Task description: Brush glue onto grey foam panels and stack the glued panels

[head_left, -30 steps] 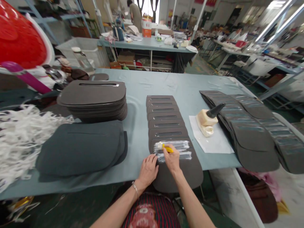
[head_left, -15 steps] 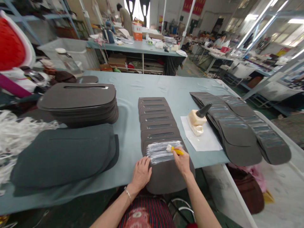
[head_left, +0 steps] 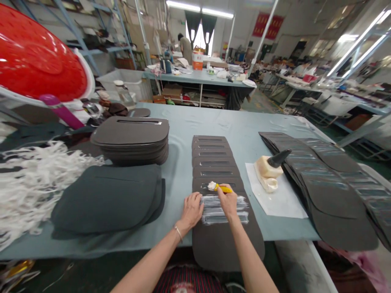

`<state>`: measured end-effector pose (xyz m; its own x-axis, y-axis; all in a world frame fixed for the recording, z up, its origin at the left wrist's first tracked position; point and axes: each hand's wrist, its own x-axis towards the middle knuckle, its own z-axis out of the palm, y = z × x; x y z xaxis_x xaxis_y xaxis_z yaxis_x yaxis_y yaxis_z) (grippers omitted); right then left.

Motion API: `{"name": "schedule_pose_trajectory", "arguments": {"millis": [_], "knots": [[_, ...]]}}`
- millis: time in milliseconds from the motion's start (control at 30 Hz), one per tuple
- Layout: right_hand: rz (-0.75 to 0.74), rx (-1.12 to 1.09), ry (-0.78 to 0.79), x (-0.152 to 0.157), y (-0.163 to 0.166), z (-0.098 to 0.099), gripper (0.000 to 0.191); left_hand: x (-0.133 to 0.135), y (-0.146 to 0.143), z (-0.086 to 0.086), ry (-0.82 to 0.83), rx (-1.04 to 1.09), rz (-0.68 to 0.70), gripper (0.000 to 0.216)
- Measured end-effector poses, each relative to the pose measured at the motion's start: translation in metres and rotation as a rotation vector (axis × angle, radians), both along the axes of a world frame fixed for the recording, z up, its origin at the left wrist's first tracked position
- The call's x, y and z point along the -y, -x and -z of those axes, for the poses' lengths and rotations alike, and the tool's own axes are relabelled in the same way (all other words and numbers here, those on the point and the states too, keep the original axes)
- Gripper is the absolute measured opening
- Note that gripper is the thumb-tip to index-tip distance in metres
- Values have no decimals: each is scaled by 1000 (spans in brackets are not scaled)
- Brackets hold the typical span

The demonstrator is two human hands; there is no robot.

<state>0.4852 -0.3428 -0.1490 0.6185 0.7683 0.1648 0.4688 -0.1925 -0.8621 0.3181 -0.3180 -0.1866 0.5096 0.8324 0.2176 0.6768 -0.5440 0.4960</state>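
My right hand [head_left: 228, 202] is closed around a small brush [head_left: 224, 188] with a yellow handle and a thick white paste on its bristles. The brush head is over the slot of a dark grey panel, in a row of overlapping slotted panels [head_left: 214, 162]. Below it, the front panel [head_left: 227, 246] carries broad white streaks around its slot. My left hand [head_left: 192, 208] lies with fingers stretched out on the left edge of these panels. To the right, a cream-coloured container with a black cone nozzle [head_left: 270, 169] rests on a white sheet [head_left: 285, 205].
Left of the row are a tall stack of slotted panels [head_left: 131, 136], a pile of dark green-grey panels [head_left: 110, 199] and a heap of white strips [head_left: 39, 183]. More overlapping panels with shiny streaks [head_left: 332, 191] cover the right. A person [head_left: 185, 47] stands behind a far table.
My right hand has carried the brush away from the streaked front panel to the slot of the panel behind it. My left hand stays at the panels' left edge. The view has turned left.
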Motion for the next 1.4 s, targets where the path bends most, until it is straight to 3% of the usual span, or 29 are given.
{"name": "schedule_pose_trajectory", "arguments": {"millis": [67, 133, 200, 367, 433, 533, 667, 767, 833, 967, 1067, 1233, 1333, 1400], "knots": [[-124, -2, -19, -26, 23, 6, 31, -10, -4, 2, -18, -55, 6, 29], [-176, 3, 8, -37, 23, 13, 30, -13, -5, 3, -25, -101, 14, 28], [-123, 4, 48, -34, -3, 17, 30, -13, -4, 3, -32, -118, 10, 28], [168, -48, 164, 3, -106, 11, 40, -11, -4, 2, -30, -103, -26, 26], [191, -56, 194, 10, -121, 5, 43, -11, -5, 2, -22, -95, -43, 25], [103, 1, 120, 5, -95, -1, 38, -12, -7, 5, -12, -81, -53, 23], [-142, -14, -38, -11, -18, -2, 29, -12, -8, 10, -30, -75, -45, 23], [-270, -63, -7, -14, 4, 4, 25, -11, -8, 12, -50, -74, -48, 25], [-199, -74, 47, -6, -17, 8, 25, -11, -8, 12, -58, -73, -40, 25], [88, 61, 145, 25, -102, 7, 29, -10, -8, 9, -70, -71, -35, 26], [265, 188, 175, 44, -152, -8, 30, -9, -8, 8, -68, -69, -35, 25], [594, 221, 97, 69, -204, -43, 36, -18, -7, 11, 44, 53, -44, 24], [797, 235, 117, 83, -238, -54, 37, -28, 1, 13, 110, 217, -132, 31], [845, 211, 134, 88, -257, -53, 37, -31, 13, 14, 190, 257, -212, 36]]}}
